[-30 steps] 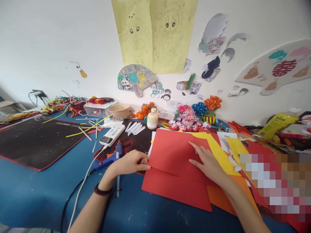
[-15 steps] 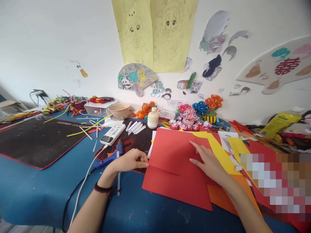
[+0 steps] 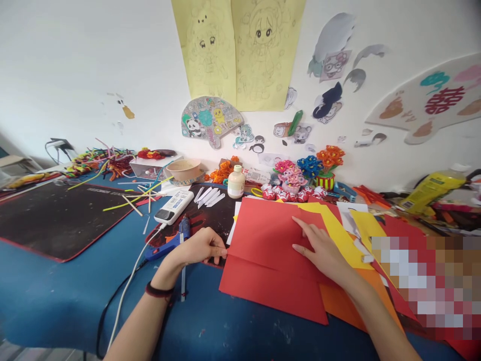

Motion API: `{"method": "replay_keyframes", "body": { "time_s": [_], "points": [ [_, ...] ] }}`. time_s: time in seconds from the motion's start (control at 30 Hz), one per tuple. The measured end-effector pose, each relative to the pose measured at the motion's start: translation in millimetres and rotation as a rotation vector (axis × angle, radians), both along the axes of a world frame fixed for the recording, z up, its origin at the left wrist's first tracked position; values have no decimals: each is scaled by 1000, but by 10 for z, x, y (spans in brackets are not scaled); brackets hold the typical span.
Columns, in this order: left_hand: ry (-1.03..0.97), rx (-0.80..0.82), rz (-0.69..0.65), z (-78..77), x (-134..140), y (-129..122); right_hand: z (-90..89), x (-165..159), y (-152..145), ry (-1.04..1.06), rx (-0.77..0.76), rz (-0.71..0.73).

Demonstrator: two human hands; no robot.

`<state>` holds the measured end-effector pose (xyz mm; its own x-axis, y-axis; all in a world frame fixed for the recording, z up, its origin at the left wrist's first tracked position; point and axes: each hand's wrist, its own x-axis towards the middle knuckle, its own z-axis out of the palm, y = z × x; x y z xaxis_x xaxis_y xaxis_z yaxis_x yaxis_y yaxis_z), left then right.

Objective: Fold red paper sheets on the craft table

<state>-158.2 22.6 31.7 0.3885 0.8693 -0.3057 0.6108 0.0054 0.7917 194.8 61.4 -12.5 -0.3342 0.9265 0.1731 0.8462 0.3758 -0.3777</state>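
A red sheet of paper (image 3: 263, 230) lies over another red sheet (image 3: 270, 291), which sticks out below it toward me. My left hand (image 3: 206, 245) pinches the upper sheet's lower left corner between thumb and fingers. Resting on the right part of the same sheet is my right hand (image 3: 319, 250), with its fingers apart and index finger stretched out. Yellow paper (image 3: 343, 238) and orange paper (image 3: 343, 303) show from under the red ones on the right. Beside my left wrist lies a blue glue gun (image 3: 169, 245), with a clear glue stick (image 3: 183, 286) nearby.
A white power strip (image 3: 175, 206) with its cable lies left of the papers. Behind them stand a cream bottle (image 3: 236, 182) and pipe-cleaner flowers (image 3: 310, 167). Folded white strips (image 3: 208, 197) and a black mat (image 3: 63, 215) are at left, a yellow bottle (image 3: 432, 188) at right.
My left hand has shifted very slightly left and up at the corner of the upper red sheet. The right hand stays in place.
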Motion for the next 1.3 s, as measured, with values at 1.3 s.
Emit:
{"method": "replay_keyframes", "body": {
  "time_s": [1.3],
  "points": [
    [-5,-32,-28,-94,-36,34,34,-27,-25,-13,6,-22]
  ]
}}
